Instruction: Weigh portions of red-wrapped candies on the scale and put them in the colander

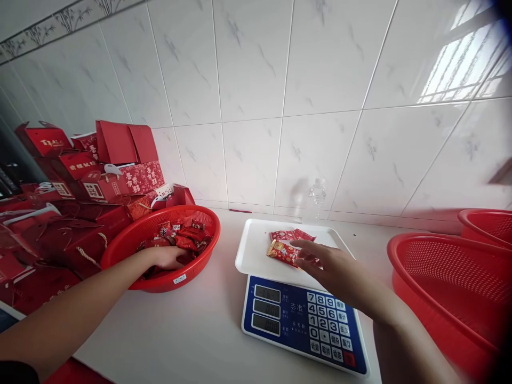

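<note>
My left hand [170, 258] reaches into a red plastic basket [212, 226] among small red wrapped packets [192, 234]; its fingers are hidden there. Over the white tray [248, 240] of a blue electronic scale [296, 330] is my right hand [320, 258], its fingers apart and loosely bent. Its fingertips are at the edge of a red and gold packet [282, 253], either touching it or just above. Behind that lie more red packets [286, 235] on the tray, partly covered by the hand.
Many red gift boxes [142, 176] are stacked at the left against the tiled wall. A clear plastic bottle [317, 198] stands behind the tray. At the right is a large red basket [440, 266], with another red basket [488, 221] behind it.
</note>
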{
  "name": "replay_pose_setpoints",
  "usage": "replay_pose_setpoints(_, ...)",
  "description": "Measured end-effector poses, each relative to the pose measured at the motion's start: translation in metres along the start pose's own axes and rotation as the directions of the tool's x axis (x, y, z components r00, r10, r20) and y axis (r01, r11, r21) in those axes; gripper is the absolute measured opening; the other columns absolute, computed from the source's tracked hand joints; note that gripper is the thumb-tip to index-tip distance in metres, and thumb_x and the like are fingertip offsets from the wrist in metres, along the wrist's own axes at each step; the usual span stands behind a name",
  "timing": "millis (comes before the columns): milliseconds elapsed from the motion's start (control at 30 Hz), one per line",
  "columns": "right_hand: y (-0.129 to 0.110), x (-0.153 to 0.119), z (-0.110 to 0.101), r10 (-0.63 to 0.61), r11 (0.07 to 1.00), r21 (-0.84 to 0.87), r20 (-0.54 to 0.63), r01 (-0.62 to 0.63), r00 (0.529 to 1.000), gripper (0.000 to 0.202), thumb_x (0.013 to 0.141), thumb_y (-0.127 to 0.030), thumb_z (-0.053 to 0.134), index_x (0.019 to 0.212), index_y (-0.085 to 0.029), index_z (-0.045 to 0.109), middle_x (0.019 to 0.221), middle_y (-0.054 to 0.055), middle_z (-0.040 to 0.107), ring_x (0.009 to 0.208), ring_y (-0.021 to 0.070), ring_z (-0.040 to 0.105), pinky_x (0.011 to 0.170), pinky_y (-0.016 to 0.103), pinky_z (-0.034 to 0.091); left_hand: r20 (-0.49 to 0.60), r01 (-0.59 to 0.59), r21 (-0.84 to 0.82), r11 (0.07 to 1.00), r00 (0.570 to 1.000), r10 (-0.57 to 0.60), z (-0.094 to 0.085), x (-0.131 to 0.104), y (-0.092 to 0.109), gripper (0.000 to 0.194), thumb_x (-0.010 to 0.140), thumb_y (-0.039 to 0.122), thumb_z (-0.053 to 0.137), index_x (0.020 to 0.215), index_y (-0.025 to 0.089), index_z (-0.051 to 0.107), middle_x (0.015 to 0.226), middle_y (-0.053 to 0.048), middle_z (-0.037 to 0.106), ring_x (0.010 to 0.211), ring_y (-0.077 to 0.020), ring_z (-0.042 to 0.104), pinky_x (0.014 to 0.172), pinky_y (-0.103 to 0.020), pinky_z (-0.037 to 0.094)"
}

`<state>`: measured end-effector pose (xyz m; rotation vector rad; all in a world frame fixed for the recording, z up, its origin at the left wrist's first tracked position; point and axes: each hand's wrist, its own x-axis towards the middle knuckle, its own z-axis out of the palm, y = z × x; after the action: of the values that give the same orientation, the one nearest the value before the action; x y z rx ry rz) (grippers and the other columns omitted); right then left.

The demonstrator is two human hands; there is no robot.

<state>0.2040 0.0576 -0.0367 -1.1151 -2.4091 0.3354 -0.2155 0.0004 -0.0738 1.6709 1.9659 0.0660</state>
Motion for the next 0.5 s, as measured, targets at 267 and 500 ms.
replay_pose_setpoints(267,0.003,-0.002,-0.001,-0.001,1.0,0.01,-0.012,0.002,1.0,0.033,0.087,-0.041,0.047,0.115,-0.032,0.063,0.087,0.002,0.073,0.072,0.0211,0.068,0.06,0.032,0.051,0.089,0.023,0.03,0.999,0.996,-0.026,0.002,0.005,0.014,0.034,0.055,0.031,0.063,0.088,0.023,0.068,0.103,-0.008,0.071,0.093,-0.0304,0.063,0.077,-0.037,0.049)
replay_pose_setpoints(500,0.006,-0.002,-0.002,0.017,0.999,0.031,-0.01,-0.017,1.0,0.035,0.087,-0.037,0.048,0.119,-0.032,0.061,0.091,0.002,0.074,0.074,0.021,0.068,0.063,0.033,0.051,0.061,0.047,-0.001,0.999,0.997,-0.046,-0.003,-0.001,0.03,0.02,0.055,0.027,0.058,0.074,0.023,0.066,0.082,-0.005,0.071,0.077,-0.0283,0.062,0.068,-0.036,0.047)
